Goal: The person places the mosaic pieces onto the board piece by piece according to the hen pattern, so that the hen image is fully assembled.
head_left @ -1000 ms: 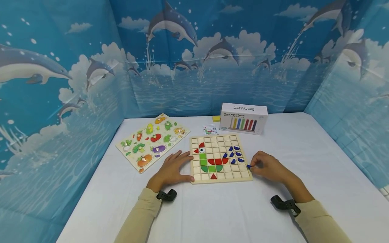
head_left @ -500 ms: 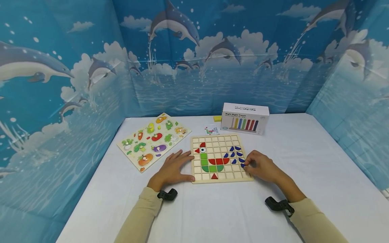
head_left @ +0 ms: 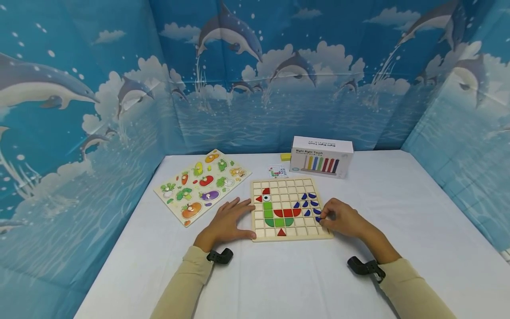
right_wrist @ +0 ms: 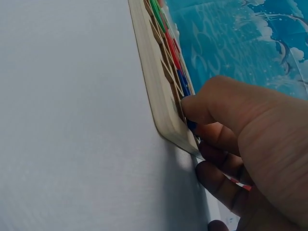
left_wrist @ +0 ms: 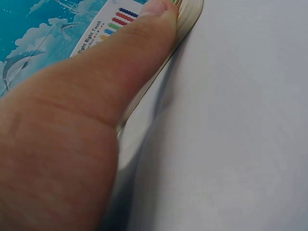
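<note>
A wooden grid board (head_left: 295,231) lies in front of me, with red, green and blue pieces forming a bird. My left hand (head_left: 228,223) rests at the board's left side, fingers spread, the thumb at the near left corner. In the left wrist view that thumb (left_wrist: 139,45) lies along the board's edge. My right hand (head_left: 343,218) is over the right edge, pinching a small blue piece (head_left: 318,219) between thumb and forefinger at the rightmost column. From the right wrist, the blue piece (right_wrist: 191,125) shows just below the thumb tip, low against the grid; its outline is mostly hidden.
A vegetable puzzle board (head_left: 207,195) lies to the left. Behind the grid are a small picture card (head_left: 277,171), a yellow block (head_left: 285,157) and a white box (head_left: 322,157). A dolphin-print curtain (head_left: 255,110) stands around the white-covered table.
My right hand has moved left from beside the board to its rightmost column, carrying the blue piece. Over the last half second it has barely moved. The left hand stays in place.
</note>
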A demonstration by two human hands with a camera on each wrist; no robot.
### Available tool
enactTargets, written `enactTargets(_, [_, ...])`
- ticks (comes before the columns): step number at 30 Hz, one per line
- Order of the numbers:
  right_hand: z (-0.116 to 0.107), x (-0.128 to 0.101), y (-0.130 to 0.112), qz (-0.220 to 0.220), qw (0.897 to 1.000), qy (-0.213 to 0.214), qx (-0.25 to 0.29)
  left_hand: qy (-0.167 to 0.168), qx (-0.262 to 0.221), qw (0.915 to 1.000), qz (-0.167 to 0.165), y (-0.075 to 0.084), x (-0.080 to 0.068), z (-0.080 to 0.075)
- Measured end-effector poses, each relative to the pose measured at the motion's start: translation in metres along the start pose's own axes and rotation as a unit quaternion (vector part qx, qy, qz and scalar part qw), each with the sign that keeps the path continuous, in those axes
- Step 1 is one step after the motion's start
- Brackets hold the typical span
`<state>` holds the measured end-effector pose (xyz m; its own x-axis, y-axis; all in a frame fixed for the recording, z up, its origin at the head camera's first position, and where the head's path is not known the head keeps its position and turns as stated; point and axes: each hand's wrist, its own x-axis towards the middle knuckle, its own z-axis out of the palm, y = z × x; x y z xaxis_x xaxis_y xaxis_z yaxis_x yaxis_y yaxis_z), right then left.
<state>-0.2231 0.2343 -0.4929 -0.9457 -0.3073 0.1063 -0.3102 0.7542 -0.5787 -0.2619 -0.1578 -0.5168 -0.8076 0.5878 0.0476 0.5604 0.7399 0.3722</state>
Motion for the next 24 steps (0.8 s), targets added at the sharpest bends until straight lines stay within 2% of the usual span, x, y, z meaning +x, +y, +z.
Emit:
enactTargets(11, [0.002, 0.001, 0.005, 0.012, 1.0, -0.005, 0.0, 0.002, 0.001, 1.0, 0.001, 0.0, 0.0, -0.001])
enactTargets(14, [0.002, 0.002, 0.01, 0.022, 0.999, -0.014, 0.024, 0.003, 0.0, 1.0, 0.002, 0.0, 0.0, 0.0])
enactTargets(20, [0.001, 0.001, 0.02, 0.051, 0.992, -0.029, 0.112, 0.006, -0.008, 0.9999, 0.001, -0.001, -0.002, 0.005])
enactTargets(24, [0.004, -0.001, 0.021, 0.054, 0.99, -0.028, 0.131, 0.005, -0.012, 0.9999, -0.001, -0.003, -0.005, 0.01])
